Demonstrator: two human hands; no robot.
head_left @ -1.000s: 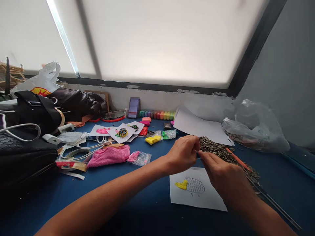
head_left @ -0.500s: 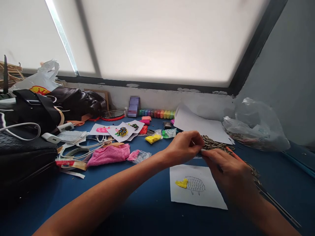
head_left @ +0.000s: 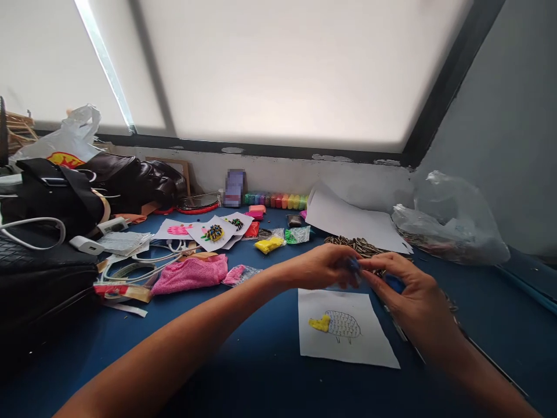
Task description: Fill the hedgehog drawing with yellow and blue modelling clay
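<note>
My left hand (head_left: 324, 267) reaches in over the blue table, its fingers curled around a small blue packet (head_left: 351, 265) that is blurred by motion. The thumb and index finger of my right hand (head_left: 411, 287) pinch at the packet's right side. Just beyond both hands lies a heap of striped sunflower seeds (head_left: 359, 245), partly covered by them. Below sits a white paper (head_left: 348, 355) with a drawn hedgehog-like animal; yellow clay (head_left: 319, 323) fills its head, while the body shows pencil marks only.
Several finished animal pictures (head_left: 217, 232), a yellow clay packet (head_left: 268, 244), a green packet (head_left: 298, 235) and a pink cloth (head_left: 191, 274) lie leftward. Coloured clay (head_left: 276, 201) lines the wall. A plastic bag (head_left: 452, 226) stands at right, bags and cables at left. Tweezers-like metal (head_left: 491, 357) lies beside my right forearm.
My hands have drawn slightly apart at the fingertips, and the blue packet now shows between them. My right hand has opened out more, with the thumb lower. The view has shifted slightly.
</note>
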